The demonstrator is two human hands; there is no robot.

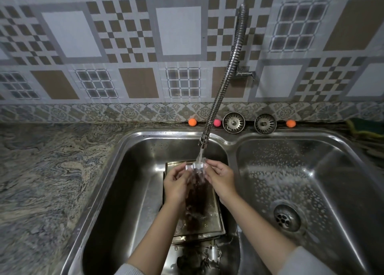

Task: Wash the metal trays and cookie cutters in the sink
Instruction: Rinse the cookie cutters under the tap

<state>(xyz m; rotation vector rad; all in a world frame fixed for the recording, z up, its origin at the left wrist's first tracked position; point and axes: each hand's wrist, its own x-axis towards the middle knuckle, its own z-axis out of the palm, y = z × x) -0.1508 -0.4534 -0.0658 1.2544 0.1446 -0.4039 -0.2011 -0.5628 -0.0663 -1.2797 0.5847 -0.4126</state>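
Metal cookie cutter (196, 167), fluted and pale, sits pinched between our two hands directly under the stream from the flexible faucet (223, 81), so the water runs through it and over both faces. Our left hand (176, 184) clamps its grip on the cutter's left side, and our right hand (220, 178) clamps on the right side, fingertips curled round the rim. Below them, stacked metal trays (209, 218) lie flat in the left sink basin (124, 191), catching the runoff. More cutters (212, 254) wait at the near end of that basin. To the right, the second basin (332, 181) holds only droplets around its drain. Two strainer plugs (233, 122) rest on the sink's back ledge beside the granite desk (41, 181).
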